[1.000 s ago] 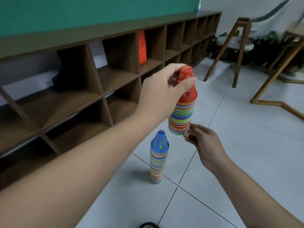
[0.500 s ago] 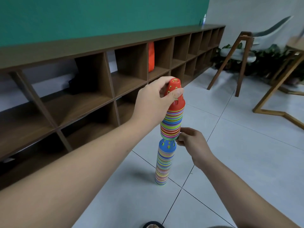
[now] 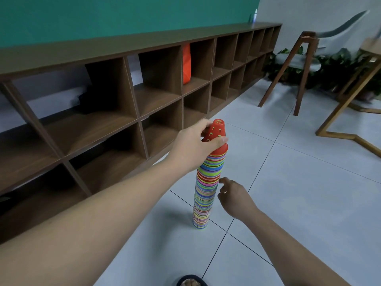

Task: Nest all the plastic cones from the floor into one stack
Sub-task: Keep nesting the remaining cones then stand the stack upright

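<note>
Mid-frame, the stack (image 3: 206, 186) is now joined into one on the floor (image 3: 305, 195): left hand (image 3: 191, 147) grips its red top cone (image 3: 216, 131), right hand (image 3: 235, 198) has let go, fingers slack.

The stack (image 3: 206, 188) stands on the floor (image 3: 309, 182); the shelf (image 3: 123, 45) runs left of it; a chair (image 3: 308, 36) stands behind, rightward; the left hand (image 3: 191, 145) grips its top; the right hand (image 3: 235, 200) is just beside it.

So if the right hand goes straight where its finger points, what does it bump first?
Probably the cone stack: the right hand sits just beside it, finger aimed at its side, though depth is unclear.
</note>
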### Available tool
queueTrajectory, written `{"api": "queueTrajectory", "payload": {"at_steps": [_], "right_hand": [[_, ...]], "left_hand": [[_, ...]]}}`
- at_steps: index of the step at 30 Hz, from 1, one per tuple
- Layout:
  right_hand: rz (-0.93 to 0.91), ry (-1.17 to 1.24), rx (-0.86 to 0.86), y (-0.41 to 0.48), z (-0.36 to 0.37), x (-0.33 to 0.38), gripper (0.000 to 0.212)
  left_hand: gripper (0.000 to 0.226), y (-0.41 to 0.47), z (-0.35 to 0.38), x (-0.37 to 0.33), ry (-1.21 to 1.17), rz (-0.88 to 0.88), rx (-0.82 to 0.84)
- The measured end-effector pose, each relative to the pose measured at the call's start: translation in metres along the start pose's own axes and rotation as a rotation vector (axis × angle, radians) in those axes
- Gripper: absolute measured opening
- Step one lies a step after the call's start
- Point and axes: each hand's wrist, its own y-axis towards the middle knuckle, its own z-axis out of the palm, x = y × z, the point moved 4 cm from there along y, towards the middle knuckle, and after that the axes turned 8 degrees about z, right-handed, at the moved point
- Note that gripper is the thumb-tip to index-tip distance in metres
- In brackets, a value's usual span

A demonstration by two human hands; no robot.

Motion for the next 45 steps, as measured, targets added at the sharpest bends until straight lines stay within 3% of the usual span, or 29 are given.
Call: {"api": "queueTrajectory", "payload": {"at_steps": [3, 9, 18, 27, 31, 38, 45], "right_hand": [[0.062, 0.094, 0.066, 0.007, 0.03, -0.016, 0.053], [0.176, 0.193, 0.279, 0.016, 0.111, -0.057, 0.077], [0.325, 0.228, 0.336, 0.042, 0.193, -0.085, 0.082], [0.476, 0.461, 0.343, 0.061, 0.227, -0.094, 0.081], [0.558, 0.618, 0.434, 0.062, 0.237, -0.094, 0.076], [0.591, 0.778, 0.411, 0.056, 0.244, -0.088, 0.082], [0.573, 0.973, 0.46, 0.05, 0.231, -0.065, 0.09]], "left_hand": [[0.067, -0.005, 0.003, 0.007, 0.015, -0.002, 0.015], [0.063, -0.002, -0.018, 0.025, -0.041, -0.034, -0.013], [0.066, -0.01, -0.065, 0.081, -0.148, -0.172, -0.152], [0.064, -0.02, -0.094, 0.123, -0.223, -0.262, -0.265], [0.064, -0.024, -0.101, 0.133, -0.241, -0.287, -0.296], [0.064, -0.03, -0.095, 0.125, -0.409, -0.285, -0.26], [0.06, -0.028, -0.113, 0.115, -0.417, -0.269, -0.292]]}}
